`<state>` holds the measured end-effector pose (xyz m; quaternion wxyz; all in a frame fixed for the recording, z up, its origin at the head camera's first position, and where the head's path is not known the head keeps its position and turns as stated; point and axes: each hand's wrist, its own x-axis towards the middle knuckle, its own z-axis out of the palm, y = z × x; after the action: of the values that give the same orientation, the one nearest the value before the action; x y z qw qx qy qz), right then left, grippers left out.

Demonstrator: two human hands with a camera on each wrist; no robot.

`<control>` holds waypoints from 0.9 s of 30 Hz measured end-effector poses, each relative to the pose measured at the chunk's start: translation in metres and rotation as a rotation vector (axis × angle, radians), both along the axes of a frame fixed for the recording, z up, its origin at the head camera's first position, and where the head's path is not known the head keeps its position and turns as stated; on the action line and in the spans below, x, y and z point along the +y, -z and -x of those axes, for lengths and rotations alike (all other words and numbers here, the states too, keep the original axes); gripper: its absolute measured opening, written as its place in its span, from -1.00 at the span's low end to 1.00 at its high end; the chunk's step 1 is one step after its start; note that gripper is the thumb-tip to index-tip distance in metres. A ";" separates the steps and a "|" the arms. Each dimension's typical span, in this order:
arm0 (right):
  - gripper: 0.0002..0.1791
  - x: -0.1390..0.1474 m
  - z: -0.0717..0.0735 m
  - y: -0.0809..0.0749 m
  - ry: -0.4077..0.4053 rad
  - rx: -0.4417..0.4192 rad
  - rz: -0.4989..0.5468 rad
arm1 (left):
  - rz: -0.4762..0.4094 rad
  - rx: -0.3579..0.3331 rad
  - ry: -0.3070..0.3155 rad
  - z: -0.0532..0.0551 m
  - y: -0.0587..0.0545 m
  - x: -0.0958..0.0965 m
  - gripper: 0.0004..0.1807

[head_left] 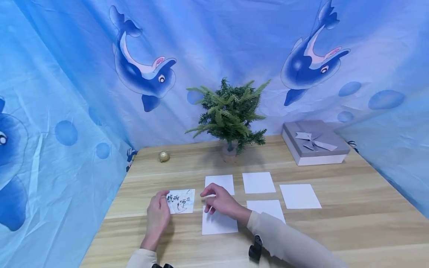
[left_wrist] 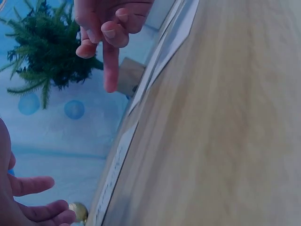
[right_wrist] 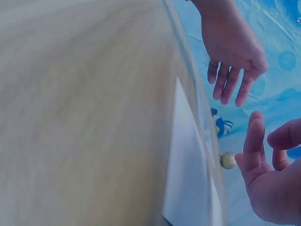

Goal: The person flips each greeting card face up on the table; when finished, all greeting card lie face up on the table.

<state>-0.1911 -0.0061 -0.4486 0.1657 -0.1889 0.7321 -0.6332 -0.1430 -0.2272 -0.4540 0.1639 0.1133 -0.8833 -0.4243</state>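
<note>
The written card (head_left: 182,201) lies flat between the two hands, its lettering readable from the person's side, likely set so for viewing; five blank-faced cards lie spaced apart, presumably so that each can be picked up singly. The left hand (head_left: 158,214) holds nothing, its fingers relaxed and nearly straight; the written card sits just to its right, its left edge partly hidden by the fingers in the head view, though the wrist views suggest they hover above it. The right hand (head_left: 222,201) is also without a load, its fingers loosely bent; the written card is just left of its fingertips; one blank card (head_left: 219,223) lies beneath and nearer the person, another (head_left: 221,180) just beyond, the other three to its right. Beyond the left hand rests a gold ball (head_left: 164,156); beyond the right, a small tree (head_left: 231,111); farther right, a grey-lidded box (head_left: 311,143).
</note>
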 end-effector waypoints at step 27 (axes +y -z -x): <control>-0.62 0.112 0.033 0.006 0.236 0.059 -0.072 | -0.041 -0.016 0.248 0.059 -0.007 0.068 -0.52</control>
<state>-0.2239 0.1057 -0.4547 0.0751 -0.1139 0.7761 -0.6156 -0.2024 -0.1590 -0.4469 0.1008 0.0097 -0.8829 -0.4584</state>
